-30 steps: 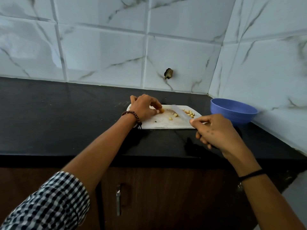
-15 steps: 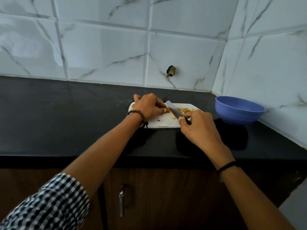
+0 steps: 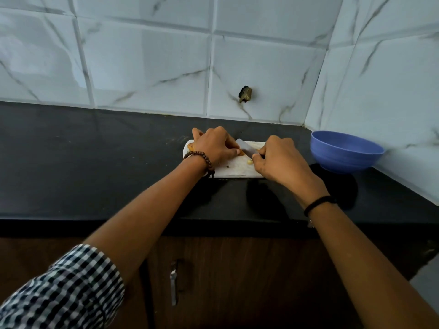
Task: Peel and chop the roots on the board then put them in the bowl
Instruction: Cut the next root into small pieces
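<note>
I am seeing the right hand, gripping the knife, closing back in beside the left hand, which is pinching the root on the board just under its fingertips, so chopping is continuing and the bowl, further right, is waiting.

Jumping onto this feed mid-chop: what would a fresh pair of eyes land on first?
Both hands meet over the white board mid-counter: the left hand holds an orange root, while the right hand grips the knife with its blade beside that root. Next comes the blue bowl, standing on the black counter right of the board, near the tiled corner.
</note>
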Tool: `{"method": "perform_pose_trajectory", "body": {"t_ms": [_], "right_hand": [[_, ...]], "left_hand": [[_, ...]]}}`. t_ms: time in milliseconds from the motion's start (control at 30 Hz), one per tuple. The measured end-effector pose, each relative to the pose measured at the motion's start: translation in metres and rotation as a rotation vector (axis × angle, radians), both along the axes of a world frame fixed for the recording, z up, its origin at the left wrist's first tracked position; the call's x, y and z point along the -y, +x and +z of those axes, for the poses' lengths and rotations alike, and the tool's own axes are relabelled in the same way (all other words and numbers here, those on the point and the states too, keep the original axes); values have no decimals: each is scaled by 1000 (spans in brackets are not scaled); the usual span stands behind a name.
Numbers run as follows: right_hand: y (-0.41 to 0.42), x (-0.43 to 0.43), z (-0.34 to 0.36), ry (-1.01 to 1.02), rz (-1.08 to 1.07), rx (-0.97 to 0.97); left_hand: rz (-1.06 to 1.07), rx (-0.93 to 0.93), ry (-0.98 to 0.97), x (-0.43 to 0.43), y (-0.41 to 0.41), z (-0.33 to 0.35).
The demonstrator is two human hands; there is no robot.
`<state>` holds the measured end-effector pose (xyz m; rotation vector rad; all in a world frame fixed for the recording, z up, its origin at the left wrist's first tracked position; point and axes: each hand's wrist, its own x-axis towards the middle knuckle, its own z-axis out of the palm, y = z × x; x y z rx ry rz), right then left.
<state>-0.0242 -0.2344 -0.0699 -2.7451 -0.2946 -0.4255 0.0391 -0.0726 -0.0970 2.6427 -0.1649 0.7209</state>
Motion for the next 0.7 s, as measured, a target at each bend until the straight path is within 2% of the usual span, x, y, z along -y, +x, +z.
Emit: {"method": "perform_pose_trajectory", "body": {"t_ms": [333,500,700], "right_hand": [[-38,3,9,-181,-12,14],[-56,24,13,-186,-9,-50],[-68,48,4,-135,-58,75]], "left_hand": [[-22,21,39,-1,0,-3],[-23,14,45,-1,-5,-3],[-34,-7,4,-1,-6,-3]]}}
